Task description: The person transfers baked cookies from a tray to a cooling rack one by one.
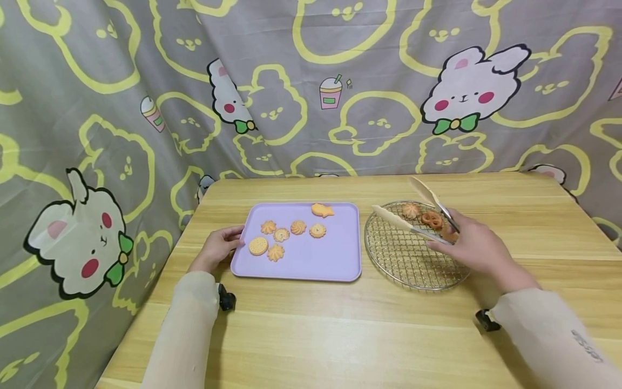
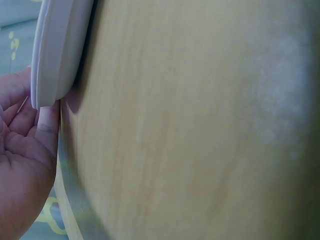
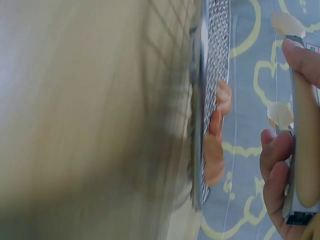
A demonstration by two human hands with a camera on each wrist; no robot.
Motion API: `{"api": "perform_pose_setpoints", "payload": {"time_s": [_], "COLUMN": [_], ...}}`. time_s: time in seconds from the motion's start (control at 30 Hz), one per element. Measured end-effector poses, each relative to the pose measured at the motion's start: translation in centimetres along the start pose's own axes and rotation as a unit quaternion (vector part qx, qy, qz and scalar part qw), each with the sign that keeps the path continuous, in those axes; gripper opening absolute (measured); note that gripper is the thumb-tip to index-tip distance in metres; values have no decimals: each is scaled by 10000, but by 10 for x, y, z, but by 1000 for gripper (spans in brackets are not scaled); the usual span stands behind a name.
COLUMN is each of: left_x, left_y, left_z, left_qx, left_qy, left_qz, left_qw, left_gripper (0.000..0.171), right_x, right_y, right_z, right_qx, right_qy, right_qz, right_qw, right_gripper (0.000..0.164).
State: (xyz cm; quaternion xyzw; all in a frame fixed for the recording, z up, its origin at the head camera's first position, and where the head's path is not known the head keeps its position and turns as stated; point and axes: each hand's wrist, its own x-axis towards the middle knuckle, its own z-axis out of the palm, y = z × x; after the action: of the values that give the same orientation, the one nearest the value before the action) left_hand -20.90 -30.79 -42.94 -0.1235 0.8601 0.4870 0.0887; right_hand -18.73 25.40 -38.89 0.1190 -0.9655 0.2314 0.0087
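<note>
My left hand grips the left edge of a lilac tray; in the left wrist view the thumb and fingers lie about the tray's corner. Several cookies lie on the tray, among them a fish-shaped cracker, a round biscuit and a swirled cookie. In my right hand is a pair of tongs, its beige tips spread apart with nothing between them. The tongs hover over a round wire rack that bears a star-shaped cookie, a pretzel and another brown cookie, partly hidden by the hand.
Tray and rack stand side by side on a wooden table, a narrow gap between them. A patterned grey curtain hangs behind the table and along its left side.
</note>
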Motion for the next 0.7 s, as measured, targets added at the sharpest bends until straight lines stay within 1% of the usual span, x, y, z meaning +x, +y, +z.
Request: {"api": "perform_pose_setpoints", "payload": {"time_s": [0.17,0.27,0.4,0.47,0.57,0.63,0.7], "left_x": [-1,-1,-1,-1,0,0,0], "left_y": [0,0,0,0,0,0,0], "left_z": [-1,-1,-1,-1,0,0,0], "left_qx": [29,42,30,9,-22,-36,-48], "left_qy": [11,11,1,-17,-37,-58,-55], "left_qz": [-3,-3,1,11,18,27,16], "left_qw": [10000,10000,10000,10000,10000,10000,10000], "left_gripper": [47,48,48,48,48,48,48], "right_x": [7,12,18,21,25,27,28], "right_y": [-11,-19,-32,-37,-44,-47,-50], "right_z": [6,11,16,19,24,26,28], "right_qx": [-61,-28,84,68,-2,3,21], "right_qy": [-77,-95,59,161,217,162,61], "right_qz": [-68,-106,-323,-453,-554,-528,-475], "right_qw": [9999,9999,9994,9988,9982,9985,9989], "right_gripper": [108,108,99,88,83,84,92]}}
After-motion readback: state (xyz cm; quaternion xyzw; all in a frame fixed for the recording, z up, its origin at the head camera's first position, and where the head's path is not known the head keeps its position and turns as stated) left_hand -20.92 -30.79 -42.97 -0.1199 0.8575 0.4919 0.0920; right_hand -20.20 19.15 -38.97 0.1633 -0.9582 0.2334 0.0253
